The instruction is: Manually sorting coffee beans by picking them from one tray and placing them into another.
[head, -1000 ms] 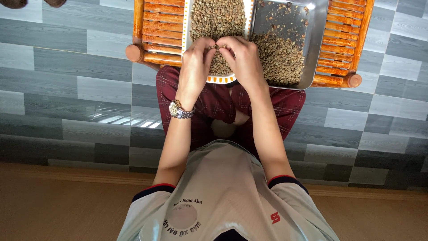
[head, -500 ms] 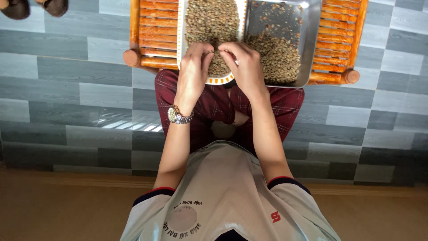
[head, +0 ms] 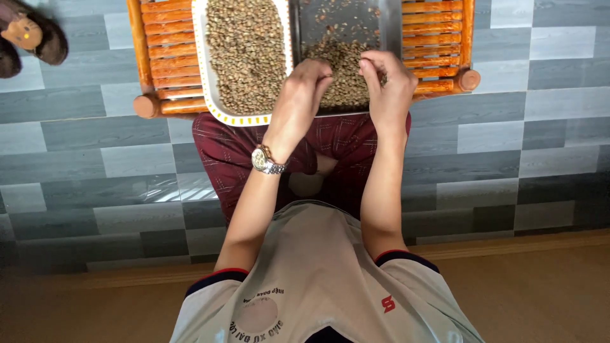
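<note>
A white tray (head: 202, 70) with a yellow-dotted rim is heaped with pale green-brown beans (head: 244, 54). It rests on a low wooden slatted table (head: 168, 57). Beside it on the right a metal tray (head: 305, 19) holds a smaller pile of beans (head: 343, 60). My left hand (head: 304, 95), with a wristwatch (head: 265, 161) on the wrist, hovers at the metal tray's near edge with its fingers bunched. My right hand (head: 389, 86) is over the metal tray's right side, fingertips pinched on beans. Anything inside either pinch is too small to see.
I sit cross-legged in dark red checked trousers (head: 222, 140) on a grey tiled floor (head: 95, 146), the table over my knees. A pair of brown slippers (head: 32, 38) lies at the far left. A wooden floor strip (head: 540, 292) runs behind me.
Both hands left the white tray's beans and moved right to the metal tray. The view shifted, so the table now sits further left and the slippers show more.
</note>
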